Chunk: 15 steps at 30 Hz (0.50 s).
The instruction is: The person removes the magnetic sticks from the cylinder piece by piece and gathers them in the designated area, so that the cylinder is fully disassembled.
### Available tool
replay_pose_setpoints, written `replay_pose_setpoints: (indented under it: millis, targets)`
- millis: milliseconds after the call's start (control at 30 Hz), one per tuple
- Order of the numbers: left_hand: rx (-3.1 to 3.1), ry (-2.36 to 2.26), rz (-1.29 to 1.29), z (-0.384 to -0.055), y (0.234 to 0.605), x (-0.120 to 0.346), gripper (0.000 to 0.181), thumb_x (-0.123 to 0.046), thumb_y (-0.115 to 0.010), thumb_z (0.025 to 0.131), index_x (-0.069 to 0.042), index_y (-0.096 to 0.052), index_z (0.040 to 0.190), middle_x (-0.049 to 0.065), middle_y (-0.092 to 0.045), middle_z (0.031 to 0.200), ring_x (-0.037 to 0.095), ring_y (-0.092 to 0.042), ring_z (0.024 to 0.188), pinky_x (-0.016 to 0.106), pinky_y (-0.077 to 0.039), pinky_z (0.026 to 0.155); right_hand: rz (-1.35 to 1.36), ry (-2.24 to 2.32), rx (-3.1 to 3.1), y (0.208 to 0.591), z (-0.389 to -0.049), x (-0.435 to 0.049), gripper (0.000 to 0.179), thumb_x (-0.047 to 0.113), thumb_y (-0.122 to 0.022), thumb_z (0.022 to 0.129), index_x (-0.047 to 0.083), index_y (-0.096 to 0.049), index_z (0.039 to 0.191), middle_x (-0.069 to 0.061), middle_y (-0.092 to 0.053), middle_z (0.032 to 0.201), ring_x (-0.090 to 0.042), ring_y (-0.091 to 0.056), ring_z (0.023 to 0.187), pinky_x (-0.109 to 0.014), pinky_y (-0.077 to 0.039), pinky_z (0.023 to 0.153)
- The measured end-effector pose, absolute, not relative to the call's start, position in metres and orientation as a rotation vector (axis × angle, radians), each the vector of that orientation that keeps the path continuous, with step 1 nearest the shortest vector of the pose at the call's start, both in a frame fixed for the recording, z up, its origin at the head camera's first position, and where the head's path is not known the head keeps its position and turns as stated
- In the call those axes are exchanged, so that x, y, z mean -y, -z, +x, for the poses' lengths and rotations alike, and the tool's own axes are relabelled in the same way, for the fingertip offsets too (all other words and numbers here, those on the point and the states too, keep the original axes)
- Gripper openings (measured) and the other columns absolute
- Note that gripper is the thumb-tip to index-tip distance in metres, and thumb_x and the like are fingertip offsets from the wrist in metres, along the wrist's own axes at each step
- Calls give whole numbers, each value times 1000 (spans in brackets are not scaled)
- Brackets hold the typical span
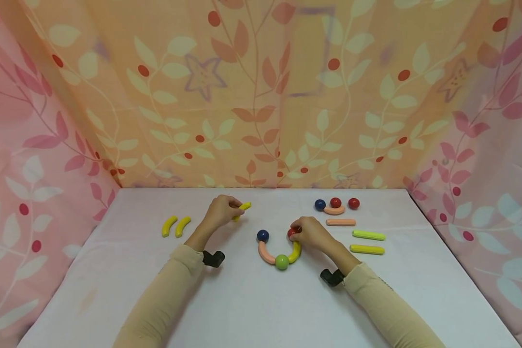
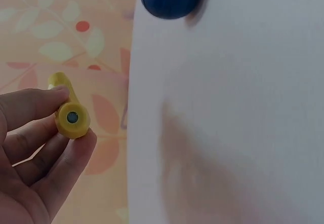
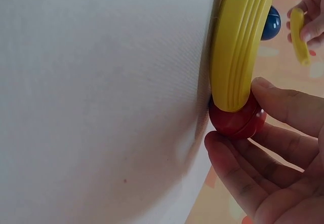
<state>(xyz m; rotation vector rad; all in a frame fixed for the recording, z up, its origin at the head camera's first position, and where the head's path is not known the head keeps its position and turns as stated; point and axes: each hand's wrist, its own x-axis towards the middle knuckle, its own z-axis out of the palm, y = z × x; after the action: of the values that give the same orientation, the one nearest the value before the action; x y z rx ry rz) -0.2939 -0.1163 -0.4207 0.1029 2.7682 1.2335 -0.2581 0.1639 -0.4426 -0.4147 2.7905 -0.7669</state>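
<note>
My left hand pinches a curved yellow stick above the table; a dark round dot shows in its end face. My right hand holds a red ball between thumb and fingers, right at the end of another curved yellow stick. That stick belongs to a U-shaped chain on the table. A green ball sits at the bottom of the U, a curved peach stick forms its left side, and a dark blue ball tops that side.
Two curved yellow sticks lie at the left. Back right, a blue ball, two red balls and a curved peach stick lie together. Nearer are straight peach, lime and yellow sticks. Patterned curtains surround the table.
</note>
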Motion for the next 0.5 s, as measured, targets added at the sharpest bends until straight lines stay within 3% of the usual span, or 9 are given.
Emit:
replay_pose_setpoints:
  millis: [167,400,500]
  targets:
    - [-2792,-1219,79,-291,417,135,28,-18,-75,85,-5,-73,110,11,-74,102,18,-69,83,29,-55,74,-427,755,-2799,443,-259,-164,35,16,-76,84,0,-70,114,-9,-70,99,-18,-59,87,-33,-56,84]
    - [-2809,-1192,-24,-289,420,164,29,-18,-74,86,-4,-72,111,14,-74,103,16,-68,77,24,-52,63,-438,735,-2812,442,-260,-164,34,17,-76,85,1,-71,114,-9,-70,101,-18,-59,88,-34,-55,86]
    - [-2844,-1141,-58,-287,423,175,30,-19,-74,86,-3,-71,112,14,-73,104,19,-68,81,24,-51,64,-441,731,-2814,443,-260,-165,34,17,-76,84,1,-71,114,-9,-70,101,-18,-59,88,-34,-55,86]
